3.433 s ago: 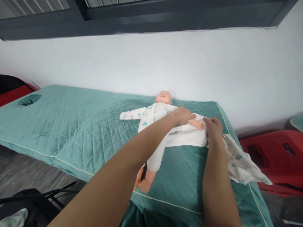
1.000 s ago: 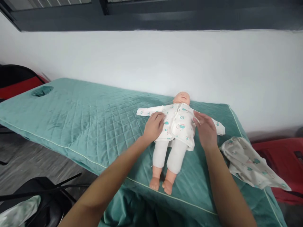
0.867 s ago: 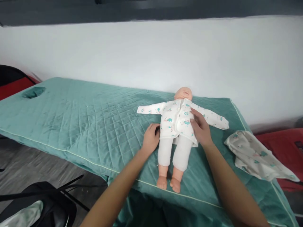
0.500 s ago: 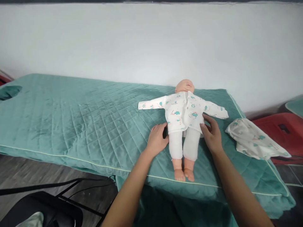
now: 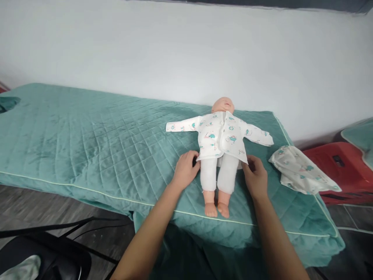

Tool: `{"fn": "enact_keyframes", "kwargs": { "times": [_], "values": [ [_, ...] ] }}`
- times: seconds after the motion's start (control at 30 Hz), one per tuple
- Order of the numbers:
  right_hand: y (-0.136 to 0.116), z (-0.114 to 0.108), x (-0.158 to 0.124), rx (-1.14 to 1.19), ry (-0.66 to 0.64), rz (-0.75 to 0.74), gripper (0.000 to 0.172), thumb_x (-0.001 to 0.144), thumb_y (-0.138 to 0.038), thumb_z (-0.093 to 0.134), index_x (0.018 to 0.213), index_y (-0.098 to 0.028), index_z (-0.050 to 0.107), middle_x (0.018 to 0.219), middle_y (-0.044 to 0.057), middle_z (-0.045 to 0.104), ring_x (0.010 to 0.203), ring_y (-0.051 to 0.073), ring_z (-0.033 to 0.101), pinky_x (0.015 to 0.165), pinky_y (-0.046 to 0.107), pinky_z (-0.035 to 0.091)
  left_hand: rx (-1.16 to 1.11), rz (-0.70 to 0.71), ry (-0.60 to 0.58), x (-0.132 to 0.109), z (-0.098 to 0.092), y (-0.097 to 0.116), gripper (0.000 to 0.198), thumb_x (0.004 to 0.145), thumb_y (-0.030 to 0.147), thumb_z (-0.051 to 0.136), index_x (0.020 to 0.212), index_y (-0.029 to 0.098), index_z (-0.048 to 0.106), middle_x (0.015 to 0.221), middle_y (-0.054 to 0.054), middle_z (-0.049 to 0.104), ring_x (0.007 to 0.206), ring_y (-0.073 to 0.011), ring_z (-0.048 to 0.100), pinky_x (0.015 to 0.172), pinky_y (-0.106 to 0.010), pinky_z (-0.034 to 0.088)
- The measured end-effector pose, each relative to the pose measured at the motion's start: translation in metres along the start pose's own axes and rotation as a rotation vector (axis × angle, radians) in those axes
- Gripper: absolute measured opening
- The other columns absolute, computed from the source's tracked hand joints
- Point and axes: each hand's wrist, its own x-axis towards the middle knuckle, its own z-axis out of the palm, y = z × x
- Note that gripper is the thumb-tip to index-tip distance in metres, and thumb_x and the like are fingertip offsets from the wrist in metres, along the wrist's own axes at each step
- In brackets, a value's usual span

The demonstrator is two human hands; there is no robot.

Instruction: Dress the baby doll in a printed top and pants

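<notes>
On the green quilted cover a baby doll (image 5: 223, 198) lies on its back, head towards the wall and bare feet towards me. It wears a white printed baby jacket (image 5: 214, 134), closed down the front, with both sleeves spread out sideways. White cloth covers its legs down to the shins. At the jacket's lower left corner, my left hand (image 5: 186, 167) pinches the hem between thumb and fingers. My right hand (image 5: 256, 175) grips the hem at the lower right corner, its fingers partly hidden behind the thumb and the cloth.
A crumpled piece of matching printed cloth (image 5: 303, 171) lies at the bed's right edge. The green quilted bed cover (image 5: 87, 140) stretches far left along the white wall. A red case (image 5: 342, 167) stands beyond the right end. A black chair (image 5: 58, 252) is at lower left.
My right hand has moved down from the jacket's side to its lower right corner, and the hem there is pulled outward. My left hand stays at the left corner. The view has shifted slightly.
</notes>
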Motion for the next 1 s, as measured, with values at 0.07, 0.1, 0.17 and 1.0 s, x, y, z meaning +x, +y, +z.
{"fn": "enact_keyframes", "kwargs": {
  "times": [0.07,0.1,0.17,1.0],
  "values": [
    [0.001,-0.001,0.000,-0.007,0.047,0.017,0.025,0.087,-0.042,0.065,0.100,-0.021,0.069,0.092,0.005,0.072,0.080,0.020,0.063,0.074,0.035,0.052,-0.046,-0.055,0.039,-0.002,-0.001,0.001,0.008,0.091,0.020,0.054,0.098,0.023,0.057,0.095,-0.003,0.068,0.091,-0.0218,0.064,0.086,-0.036,0.049],
    [0.001,-0.002,0.000,-0.011,0.063,0.029,0.024,0.086,-0.041,0.065,0.098,-0.021,0.069,0.090,0.004,0.072,0.079,0.020,0.062,0.073,0.034,0.051,-0.067,-0.073,0.052,-0.002,-0.002,0.001,0.006,0.090,0.020,0.054,0.095,0.023,0.056,0.092,-0.002,0.067,0.088,-0.0205,0.063,0.083,-0.034,0.048],
    [0.002,-0.002,0.000,-0.025,0.086,0.048,0.022,0.085,-0.040,0.064,0.094,-0.020,0.068,0.086,0.004,0.071,0.075,0.020,0.061,0.070,0.034,0.050,-0.092,-0.082,0.064,-0.003,-0.003,0.003,0.005,0.088,0.018,0.054,0.091,0.023,0.055,0.088,-0.001,0.065,0.084,-0.0189,0.061,0.079,-0.032,0.047],
    [-0.042,0.022,0.026,-0.141,-0.286,-0.636,0.053,0.102,-0.023,0.048,0.153,-0.037,0.045,0.162,0.000,0.040,0.154,0.024,0.031,0.125,0.058,0.029,-0.118,-0.079,0.026,0.001,-0.006,0.001,0.005,0.091,0.025,0.054,0.088,0.023,0.057,0.084,0.001,0.066,0.082,-0.0184,0.060,0.078,-0.031,0.044]
  ]
}}
